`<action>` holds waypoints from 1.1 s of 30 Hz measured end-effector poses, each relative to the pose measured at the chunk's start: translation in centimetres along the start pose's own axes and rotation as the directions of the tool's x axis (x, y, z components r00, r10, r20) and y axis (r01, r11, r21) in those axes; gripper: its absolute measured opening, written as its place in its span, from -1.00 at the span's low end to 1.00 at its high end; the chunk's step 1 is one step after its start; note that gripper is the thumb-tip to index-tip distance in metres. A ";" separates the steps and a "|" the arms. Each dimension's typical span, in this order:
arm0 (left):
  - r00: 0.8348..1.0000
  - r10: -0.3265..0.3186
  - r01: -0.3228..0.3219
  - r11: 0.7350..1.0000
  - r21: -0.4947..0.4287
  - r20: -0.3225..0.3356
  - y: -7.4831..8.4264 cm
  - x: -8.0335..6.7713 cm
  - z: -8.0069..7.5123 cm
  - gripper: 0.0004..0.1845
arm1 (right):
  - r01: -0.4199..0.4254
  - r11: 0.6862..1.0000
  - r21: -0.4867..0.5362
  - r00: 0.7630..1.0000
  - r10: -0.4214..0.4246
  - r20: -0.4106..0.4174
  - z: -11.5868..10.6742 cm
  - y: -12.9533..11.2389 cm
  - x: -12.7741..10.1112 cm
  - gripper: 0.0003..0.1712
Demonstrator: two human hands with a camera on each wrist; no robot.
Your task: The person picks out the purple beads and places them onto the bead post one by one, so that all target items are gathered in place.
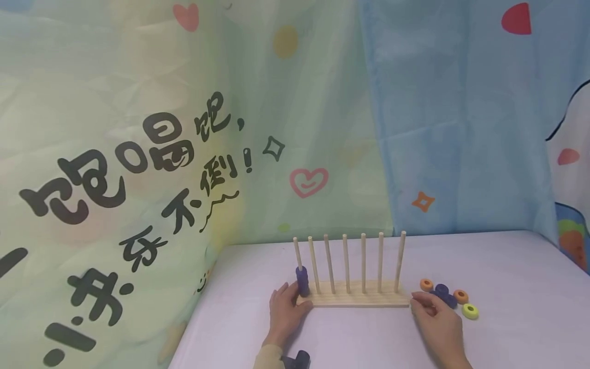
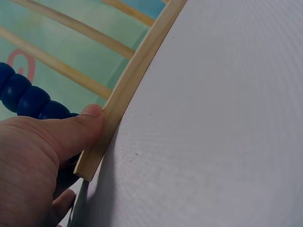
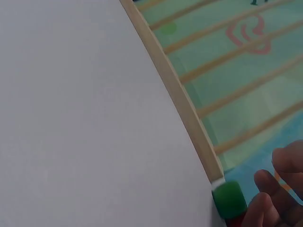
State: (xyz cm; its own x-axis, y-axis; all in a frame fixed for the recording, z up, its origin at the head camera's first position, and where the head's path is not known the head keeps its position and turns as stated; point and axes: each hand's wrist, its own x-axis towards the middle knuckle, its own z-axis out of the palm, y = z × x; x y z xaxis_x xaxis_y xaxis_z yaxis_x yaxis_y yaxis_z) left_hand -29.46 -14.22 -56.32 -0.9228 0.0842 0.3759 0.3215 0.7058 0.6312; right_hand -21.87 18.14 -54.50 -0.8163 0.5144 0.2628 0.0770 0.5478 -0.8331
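We see a wooden peg rack (image 1: 355, 300), a flat base bearing seven upright dowels, standing on the white table (image 1: 507, 287) in front of a printed curtain (image 1: 138, 154). The left hand (image 1: 285, 312) grips the rack's left end: in the left wrist view its thumb (image 2: 78, 130) presses flat against the front edge of the base (image 2: 128, 90), with the remaining fingers curled behind, beside a stack of blue rings (image 1: 302, 279) threaded on the leftmost dowel. The same stack appears as rounded blue beads (image 2: 26, 97) just above the thumb. The right hand (image 1: 438, 320) lies at the rack's right end, its fingertips touching or just beside the corner of the base; we cannot tell from any view whether it grasps the wood. In the right wrist view the fingers (image 3: 279, 189) are loosely bent near the end of the base (image 3: 189, 113), next to a green object (image 3: 229, 201) whose nature we cannot make out. The rack thus lies between the two hands. Loose rings lie on the table just beyond the right hand: an orange ring (image 1: 426, 285), two dark blue rings (image 1: 443, 293), a second orange ring (image 1: 460, 296) and a yellow-green ring (image 1: 470, 311).
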 end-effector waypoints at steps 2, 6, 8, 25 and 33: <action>1.000 -0.014 0.015 1.000 -0.003 0.015 0.0 0.0 0.0 -0.48 | -0.013 1.000 -0.012 1.000 0.013 -0.015 -0.2 0.5 0.3 -0.83; 0.999 -0.026 0.026 1.000 -0.004 0.022 0.0 0.1 -0.1 -0.48 | -0.061 0.998 -0.032 0.998 0.061 -0.014 -0.7 1.3 0.9 -0.77; 0.999 -0.027 0.027 1.000 -0.005 0.022 0.1 0.1 -0.1 -0.48 | -0.087 0.996 -0.031 0.996 0.086 -0.021 -0.9 1.6 1.1 -0.75; 0.999 -0.032 0.032 0.999 0.008 0.026 -0.6 0.1 0.2 -0.49 | -0.128 0.991 -0.050 0.987 0.122 -0.108 -1.2 2.3 1.5 -0.76; 0.999 -0.035 0.035 0.999 0.001 0.033 -0.4 0.2 0.3 -0.49 | -0.149 0.988 -0.037 0.968 0.138 -0.210 -2.1 2.9 2.1 -0.67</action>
State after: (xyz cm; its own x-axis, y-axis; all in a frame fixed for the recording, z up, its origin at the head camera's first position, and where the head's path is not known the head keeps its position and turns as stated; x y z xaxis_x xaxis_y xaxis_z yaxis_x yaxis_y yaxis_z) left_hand -29.80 -14.30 -56.69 -0.9400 0.0822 0.3310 0.2885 0.7091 0.6434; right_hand -22.16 22.19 -55.36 -0.6594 0.7121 0.2411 0.2190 0.4887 -0.8445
